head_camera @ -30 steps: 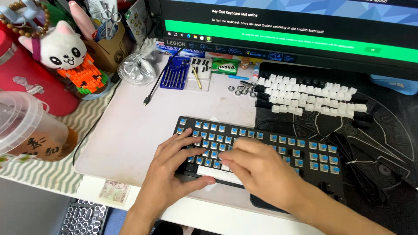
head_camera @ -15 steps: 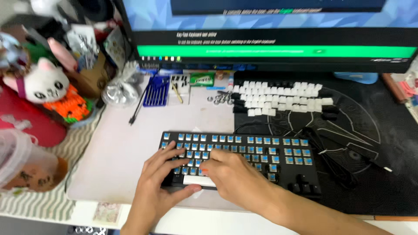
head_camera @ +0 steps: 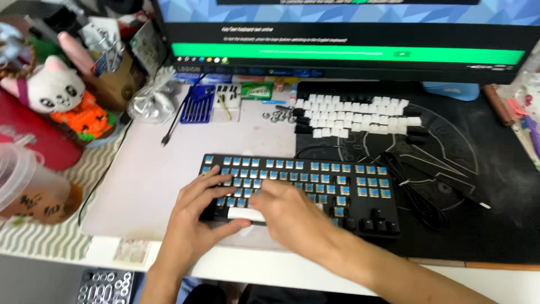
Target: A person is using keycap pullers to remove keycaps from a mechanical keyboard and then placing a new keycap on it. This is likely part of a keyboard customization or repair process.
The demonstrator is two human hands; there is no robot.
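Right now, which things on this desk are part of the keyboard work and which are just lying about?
In the work:
keyboard with bare blue switches
white spacebar, under both thumbs
left hand and right hand on the keyboard
loose white keycaps
monitor

Lying about:
cat plush
plastic cup
blue tool set
plastic bag

Keyboard (head_camera: 298, 186) matt black plastic; keycaps (head_camera: 354, 115) probably plastic.

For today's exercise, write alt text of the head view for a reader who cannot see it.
Two bare hands, left hand and right hand, rest on a black keyboard with blue switches exposed, fitting a white spacebar. Loose white keycaps lie behind it, below a monitor.
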